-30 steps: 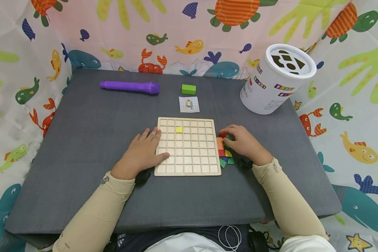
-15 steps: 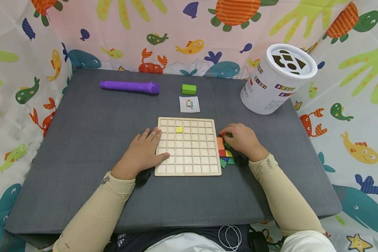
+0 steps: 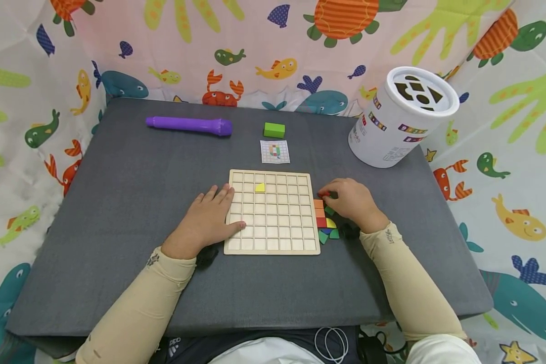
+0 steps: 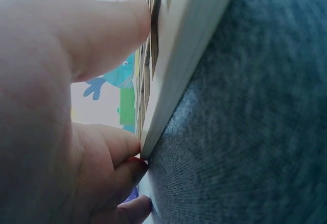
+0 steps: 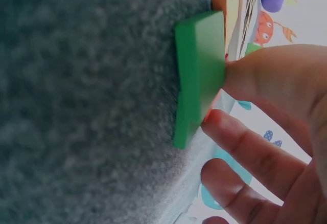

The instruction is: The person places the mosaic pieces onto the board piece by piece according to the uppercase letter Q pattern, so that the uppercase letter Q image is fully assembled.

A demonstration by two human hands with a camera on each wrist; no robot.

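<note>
A wooden grid board [image 3: 273, 217] lies on the grey table, with one yellow tile [image 3: 260, 188] in an upper cell. My left hand [image 3: 205, 220] rests along the board's left edge, fingers straight and thumb over the rim; the left wrist view has the thumb [image 4: 110, 32] on top of the grid. Right of the board, my right hand [image 3: 352, 202] pinches a small red tile [image 3: 326, 194] between thumb and fingertip. Only a sliver of red shows in the right wrist view, behind a green tile [image 5: 207, 55]. Orange tiles [image 3: 318, 208] line the board's right side.
More red, yellow, blue and green tiles [image 3: 333, 234] lie by the board's lower right. Behind the board are a pattern card [image 3: 275, 152] and a green block [image 3: 274, 130]. A purple microphone-shaped stick [image 3: 188, 125] lies back left; a white bucket [image 3: 387, 134] stands back right.
My right hand has shifted slightly left and up, its thumb and fingertip drawn together on the red tile. The left hand has stayed on the board.
</note>
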